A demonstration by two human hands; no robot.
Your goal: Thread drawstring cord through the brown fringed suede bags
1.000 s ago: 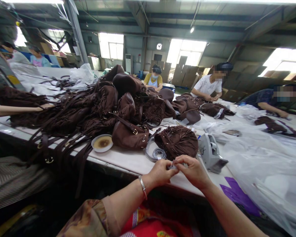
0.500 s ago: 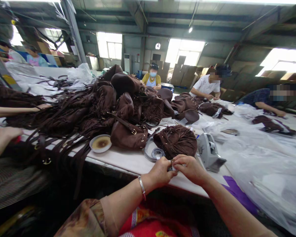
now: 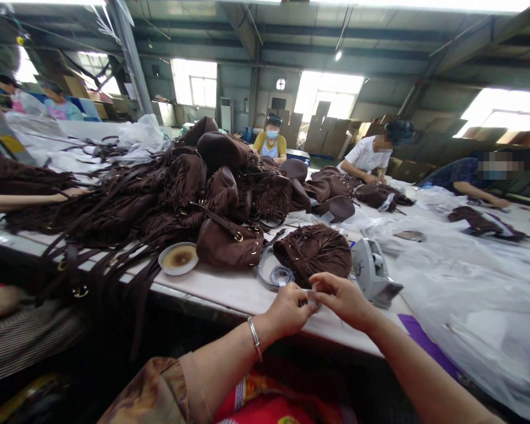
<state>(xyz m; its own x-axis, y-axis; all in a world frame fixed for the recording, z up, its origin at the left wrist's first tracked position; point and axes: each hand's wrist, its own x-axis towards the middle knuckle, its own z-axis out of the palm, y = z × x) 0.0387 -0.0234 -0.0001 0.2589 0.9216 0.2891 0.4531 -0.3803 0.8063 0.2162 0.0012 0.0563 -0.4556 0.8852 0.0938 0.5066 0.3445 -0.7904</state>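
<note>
My left hand [image 3: 291, 309] and my right hand [image 3: 342, 300] meet over the table's front edge, fingertips pinched together. Between them is a small pale piece [image 3: 311, 296], too small to name, which both hands hold. Just beyond my hands lies a brown fringed bag [image 3: 313, 252]. To its left is a coil of clear strip [image 3: 281, 275] in a round dish. A grey tape dispenser [image 3: 373, 272] stands to the right of the fringed bag.
Brown bags [image 3: 181, 182] are heaped at left and centre, straps hanging over the edge. A shallow bowl [image 3: 178, 258] sits in front. Clear plastic sheets [image 3: 481, 282] and purple material [image 3: 428, 347] lie at right. A neighbour's arm [image 3: 30, 202] reaches in from the left; other people sit beyond.
My fingers have shifted slightly around the small piece, with my right fingertips a little higher. The neighbour's nearer hand at the left has dropped below the table edge.
</note>
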